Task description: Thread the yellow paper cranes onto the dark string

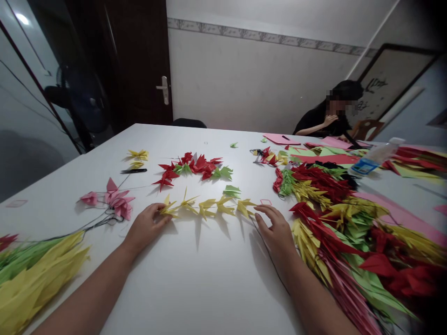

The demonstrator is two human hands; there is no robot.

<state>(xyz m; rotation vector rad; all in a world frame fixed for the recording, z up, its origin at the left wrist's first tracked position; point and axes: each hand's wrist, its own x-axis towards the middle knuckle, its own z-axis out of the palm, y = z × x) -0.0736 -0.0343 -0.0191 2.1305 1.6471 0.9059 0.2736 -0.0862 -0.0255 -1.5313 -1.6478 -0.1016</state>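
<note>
A row of yellow folded paper cranes (206,208) on a dark string stretches across the white table (209,288) between my hands. My left hand (148,225) has its thumb and fingers closed around the yellow crane at the left end. At the other end, my right hand (277,228) has thumb and index finger slightly apart, their tips right by the last crane; whether they touch it I cannot tell. The dark string (268,253) trails from there beneath my right forearm. Just behind the row sits a light green folded piece (232,190).
Red and green cranes (200,165) lie farther back, with pink ones (118,200) and black-handled snips (134,170) to the left. Bundles of strung cranes fill the right (349,232) and the near left (45,274). A bottle (375,158) and a seated person (335,111) are beyond.
</note>
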